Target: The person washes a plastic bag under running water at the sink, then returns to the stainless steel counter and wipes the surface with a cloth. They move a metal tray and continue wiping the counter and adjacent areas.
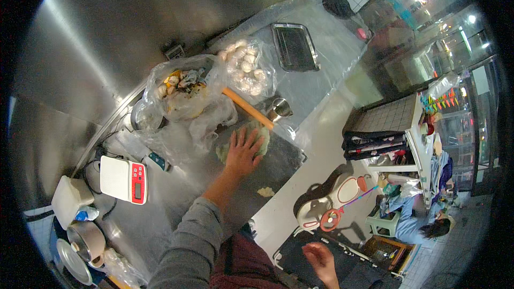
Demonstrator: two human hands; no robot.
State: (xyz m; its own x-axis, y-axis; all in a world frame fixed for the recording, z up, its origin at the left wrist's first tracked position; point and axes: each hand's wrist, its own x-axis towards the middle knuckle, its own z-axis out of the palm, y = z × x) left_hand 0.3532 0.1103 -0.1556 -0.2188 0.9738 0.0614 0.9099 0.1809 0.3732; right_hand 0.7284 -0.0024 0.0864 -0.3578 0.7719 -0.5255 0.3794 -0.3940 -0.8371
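Observation:
My left hand (243,153), in a grey sleeve, lies palm down with spread fingers on a flattened, pale green dough-like mass (263,136) on the dark work board (281,168). Just beyond it, a wooden rolling pin (249,108) lies diagonally, beside a small metal cup (280,109). A small pale scrap (265,192) sits near the board's front edge. My right hand (319,257) hangs off the counter at the lower right, its fingers bent and close together; its palm is hidden and no object shows in it.
Plastic bags of mushroom-like pieces (249,68) and mixed food scraps (180,88) stand behind the board, near a metal tray (296,47). A kitchen scale (122,180) and a pot (86,241) are at left. A ride-on toy car (345,192) and a seated person (413,220) are at right.

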